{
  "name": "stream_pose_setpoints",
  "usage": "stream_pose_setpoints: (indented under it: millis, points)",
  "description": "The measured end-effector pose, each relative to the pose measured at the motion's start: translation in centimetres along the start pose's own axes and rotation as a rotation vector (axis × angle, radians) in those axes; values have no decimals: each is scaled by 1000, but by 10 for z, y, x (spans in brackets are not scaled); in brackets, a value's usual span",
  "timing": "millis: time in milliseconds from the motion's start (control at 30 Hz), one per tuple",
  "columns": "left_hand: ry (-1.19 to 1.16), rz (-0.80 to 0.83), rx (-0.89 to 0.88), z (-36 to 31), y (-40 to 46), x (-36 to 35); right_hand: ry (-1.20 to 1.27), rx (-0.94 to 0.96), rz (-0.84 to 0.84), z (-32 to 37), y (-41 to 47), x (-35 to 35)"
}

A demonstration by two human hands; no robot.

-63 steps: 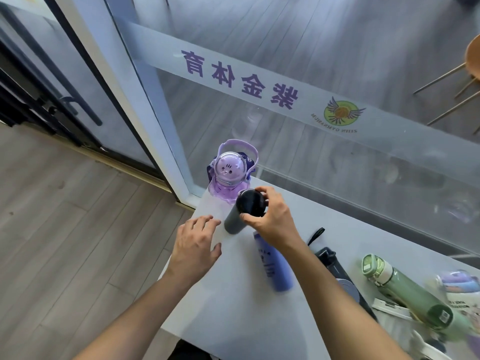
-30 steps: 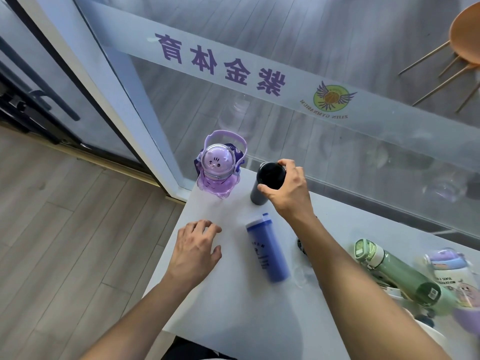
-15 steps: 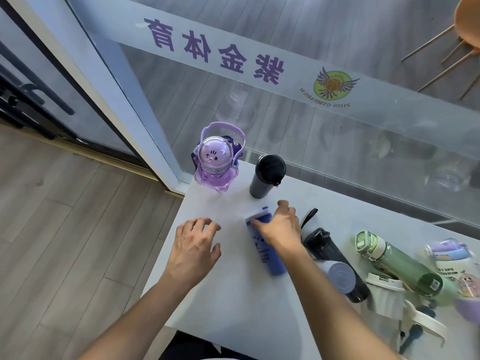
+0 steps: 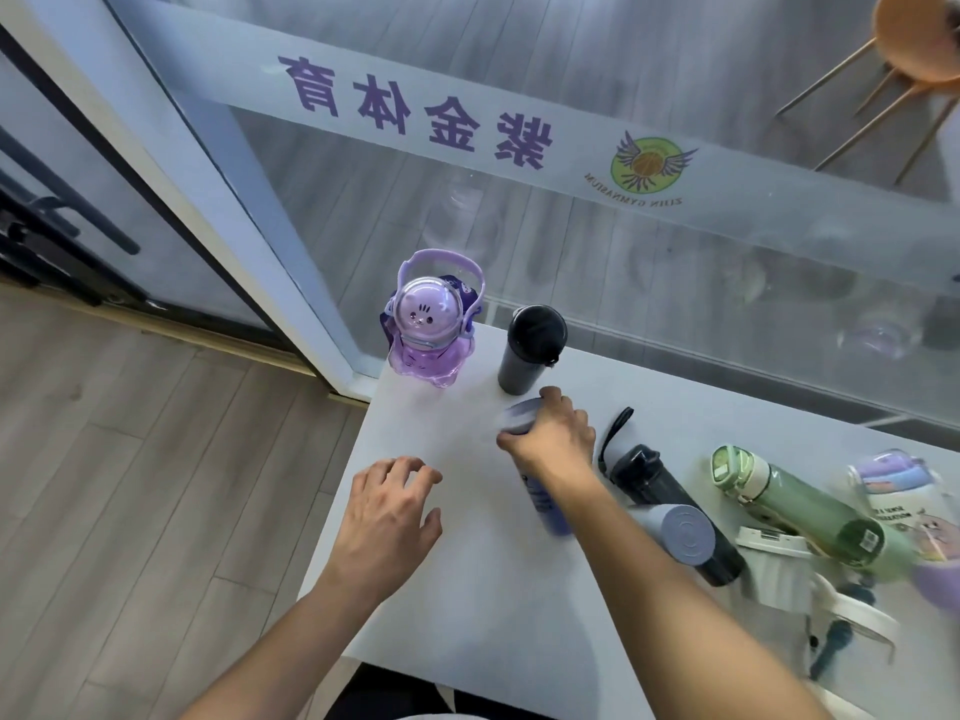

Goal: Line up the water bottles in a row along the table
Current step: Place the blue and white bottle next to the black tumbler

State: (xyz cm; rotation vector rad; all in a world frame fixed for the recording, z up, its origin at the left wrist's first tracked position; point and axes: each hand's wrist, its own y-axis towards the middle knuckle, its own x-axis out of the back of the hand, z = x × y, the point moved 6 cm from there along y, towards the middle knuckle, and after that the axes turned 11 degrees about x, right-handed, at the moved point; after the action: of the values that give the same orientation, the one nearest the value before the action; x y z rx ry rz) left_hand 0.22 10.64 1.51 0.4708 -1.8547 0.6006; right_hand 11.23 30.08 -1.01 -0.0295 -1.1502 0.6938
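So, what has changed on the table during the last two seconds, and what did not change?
The right hand set the black bottle upright beside the purple bear bottle, let go of it, then came back and gripped the cap end of the lying blue bottle. The left hand stayed resting on the table, and the bear bottle and the green bottle kept their places.

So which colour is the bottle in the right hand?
Blue-purple, a periwinkle shade; the bottle in the right hand shows in the head view.

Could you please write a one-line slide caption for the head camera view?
Right hand grips a blue bottle near two upright bottles, purple and black; left hand rests on the table.
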Motion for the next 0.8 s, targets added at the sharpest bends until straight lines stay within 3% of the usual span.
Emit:
stream_pose_setpoints:
  millis: [467,800]
  points:
    - [-38,-6,-204,-54,22,5,207,62,-258,-51,-35,92]
    - [-4,-1,-107,-74,4,-6,235,167,-238,-76,6,105]
